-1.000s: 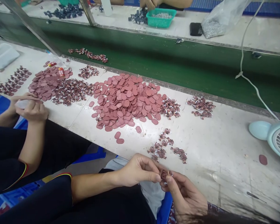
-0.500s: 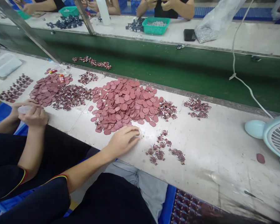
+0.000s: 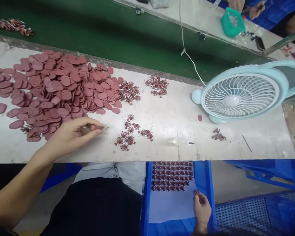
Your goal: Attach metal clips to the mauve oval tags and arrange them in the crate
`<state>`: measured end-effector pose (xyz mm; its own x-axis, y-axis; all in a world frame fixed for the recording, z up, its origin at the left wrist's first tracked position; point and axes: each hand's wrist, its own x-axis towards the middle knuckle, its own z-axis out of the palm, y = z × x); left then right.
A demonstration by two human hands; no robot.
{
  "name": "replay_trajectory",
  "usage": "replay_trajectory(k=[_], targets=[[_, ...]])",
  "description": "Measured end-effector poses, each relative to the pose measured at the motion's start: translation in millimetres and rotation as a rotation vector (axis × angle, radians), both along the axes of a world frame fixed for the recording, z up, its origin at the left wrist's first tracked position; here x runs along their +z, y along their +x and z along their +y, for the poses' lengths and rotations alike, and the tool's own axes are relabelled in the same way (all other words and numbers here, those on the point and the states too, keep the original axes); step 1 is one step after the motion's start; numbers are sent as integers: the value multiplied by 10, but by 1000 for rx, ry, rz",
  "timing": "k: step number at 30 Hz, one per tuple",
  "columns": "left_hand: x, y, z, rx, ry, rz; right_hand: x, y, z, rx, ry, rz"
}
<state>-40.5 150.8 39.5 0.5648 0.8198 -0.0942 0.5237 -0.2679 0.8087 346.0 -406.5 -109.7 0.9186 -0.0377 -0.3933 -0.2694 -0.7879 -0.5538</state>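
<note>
Pinching, probably to suit its thinness, the left hand [image 3: 72, 134] holds 1 reddish disc [image 3: 99, 127] while the right hand [image 3: 203, 210] grips a brown piece [image 3: 199, 195] over the blue tray [image 3: 145, 209].

Your left hand [image 3: 73, 135] pinches a reddish oval [image 3: 100, 127] beside the heaped discs [image 3: 64, 87]; your right hand [image 3: 202, 209] grips a small brown piece [image 3: 198, 194] by the blue tray [image 3: 200, 170]!

Thin reddish-brown oval [image 3: 99, 127] is showing its edge, pinched in left hand [image 3: 73, 134] near worktop [image 3: 162, 121]. Similar ovals [image 3: 66, 80] are lying heaped beside it, flat and tilted. Small dark-brown piece [image 3: 198, 194] is poking from right hand [image 3: 203, 209], partly hidden, above blue bin [image 3: 204, 172].
</note>
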Motion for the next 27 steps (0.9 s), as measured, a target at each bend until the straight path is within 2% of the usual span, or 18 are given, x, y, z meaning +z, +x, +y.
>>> replay_trajectory(k=[2, 5, 9, 14, 18, 22, 25, 27], targets=[[18, 17, -55, 39, -44, -117, -236, 41, -65, 59, -117, -40], [13, 25, -104, 23, -139, -323, -447, 140, -104, 133, -230, -91], [-48, -11, -133, 27, -233, -474, -565, 309, -109, 221, -288, -124], [-132, -51, -169, 124, -335, -582, -637, 419, -61, 252, -340, -106], [-169, -68, -188, 167, -412, -621, -628, 419, -18, 232, -350, -90], [-174, -128, -197, 188, -550, -551, -550, 365, 28, 242, -259, -76], [-153, -167, -194, 205, -635, -516, -398, 328, 139, 189, -175, -56], [-130, -173, -200, 211, -638, -497, -214, 312, 290, 154, -75, -5]])
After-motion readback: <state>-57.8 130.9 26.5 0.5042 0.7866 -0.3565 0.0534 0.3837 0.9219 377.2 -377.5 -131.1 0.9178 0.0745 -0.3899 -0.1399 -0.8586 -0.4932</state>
